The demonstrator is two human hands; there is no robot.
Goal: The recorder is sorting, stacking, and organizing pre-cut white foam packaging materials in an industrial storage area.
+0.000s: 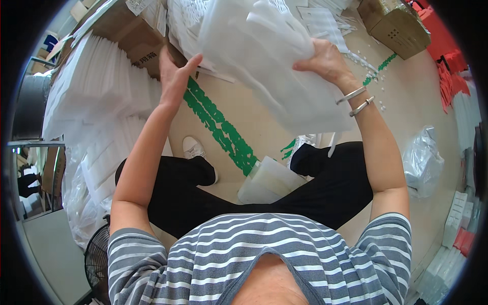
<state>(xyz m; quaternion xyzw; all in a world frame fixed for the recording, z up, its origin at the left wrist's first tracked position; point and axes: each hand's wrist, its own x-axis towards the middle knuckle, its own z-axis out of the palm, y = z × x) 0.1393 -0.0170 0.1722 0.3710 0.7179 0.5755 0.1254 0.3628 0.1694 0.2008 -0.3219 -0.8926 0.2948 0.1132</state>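
Seated person: sitting low over the floor (pixel 244 109), knees apart in black trousers, both arms reaching forward and up.
Near stock: a small pile of flat white sheets (pixel 267 180) is lying on the floor between the feet, just beside a strip of green tape (pixel 218 127); whether these are finished pieces or waiting ones cannot be told.
Right hand (pixel 325 61): it is gripping the right edge of a large translucent white foam bag (pixel 269 66), fingers curled onto the material, two metal bangles (pixel 356 100) sitting on the wrist.
Left hand (pixel 175 73): it is standing open, fingers spread and thumb out, at the left edge of the bag; whether it is touching the bag or only just beside it cannot be told.
Bag position: it is hanging in the air in front of the person, far of the knees, its lower corner drooping toward the right knee.
Far left stock: tall stacks of white foam sheets (pixel 101 86) are waiting beside a brown carton (pixel 134 35).
Progress, as a judgement: the work is looking mid-course, with one bag being handled and a great deal of foam stock untouched on the far left.
Far right: another carton (pixel 399 25) and a crumpled plastic bag (pixel 422 162) are sitting well apart from the hands.
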